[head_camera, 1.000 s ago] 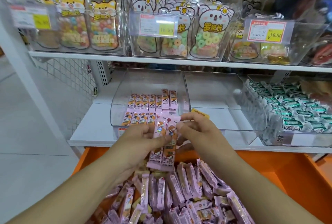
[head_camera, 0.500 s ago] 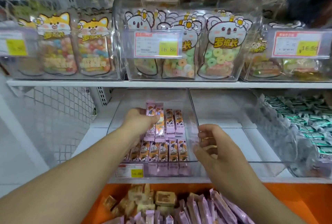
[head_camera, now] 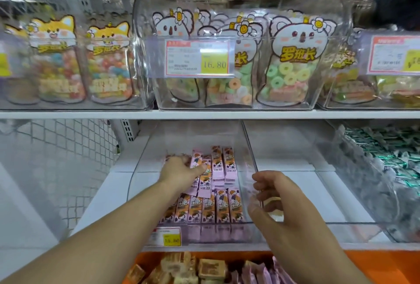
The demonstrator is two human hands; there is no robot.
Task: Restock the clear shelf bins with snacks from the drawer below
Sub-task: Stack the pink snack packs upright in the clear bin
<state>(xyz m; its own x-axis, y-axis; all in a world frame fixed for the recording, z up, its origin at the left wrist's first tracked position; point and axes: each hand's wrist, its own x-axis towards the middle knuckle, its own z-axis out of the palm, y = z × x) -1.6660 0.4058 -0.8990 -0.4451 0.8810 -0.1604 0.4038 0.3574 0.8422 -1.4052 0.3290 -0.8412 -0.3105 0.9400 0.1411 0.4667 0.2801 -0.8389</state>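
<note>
Pink packets (head_camera: 197,178) lengthwise (pointing rearward).

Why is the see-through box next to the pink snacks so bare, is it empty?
Empty. Through the clear bin beside the pink snack packets only the white shelf shows.

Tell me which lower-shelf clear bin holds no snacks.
The middle bin, between the bin of pink packets on its left and the bin of green packets on its right.
</note>
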